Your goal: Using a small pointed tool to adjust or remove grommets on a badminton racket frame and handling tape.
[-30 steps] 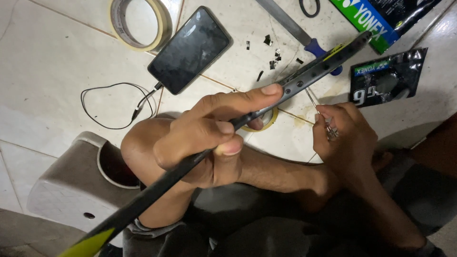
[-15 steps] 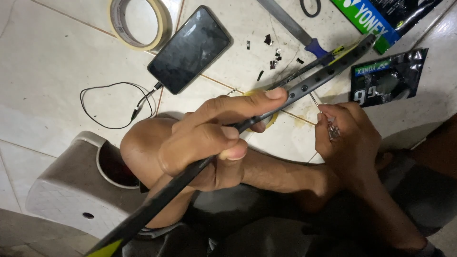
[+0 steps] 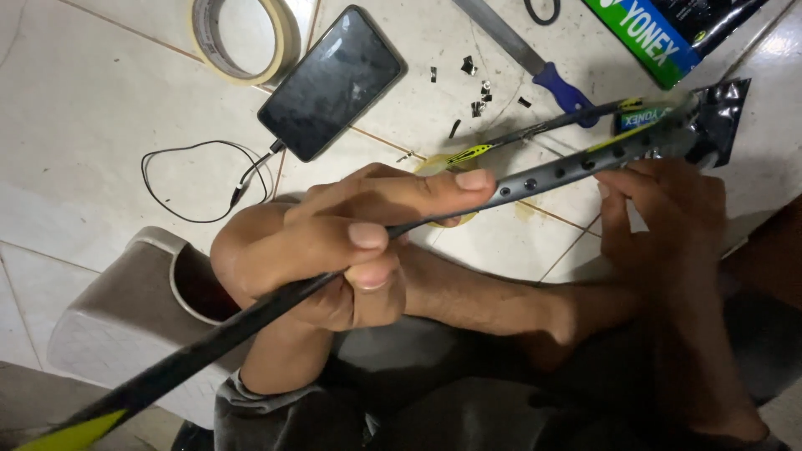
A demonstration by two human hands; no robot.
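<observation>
Gripping a black badminton racket frame [image 3: 535,179] with a row of small grommet holes and yellow-green markings, the left hand [image 3: 351,250] has its fingers curled tightly around it, index finger stretched along the rim, while the right hand [image 3: 668,209] touches the frame farther along, its fingers bent loosely against it, though whether they pinch anything cannot be told. The frame slants over the person's knee above the tiled floor [image 3: 100,125], where a dark smartphone [image 3: 332,82] with a black cable [image 3: 196,179], a roll of masking tape [image 3: 242,38], a blue-handled tool [image 3: 535,67], scattered black bits [image 3: 478,88] and a shiny black packet [image 3: 718,117] lie behind, and a beige plastic stool [image 3: 125,317] stands beside the leg.
</observation>
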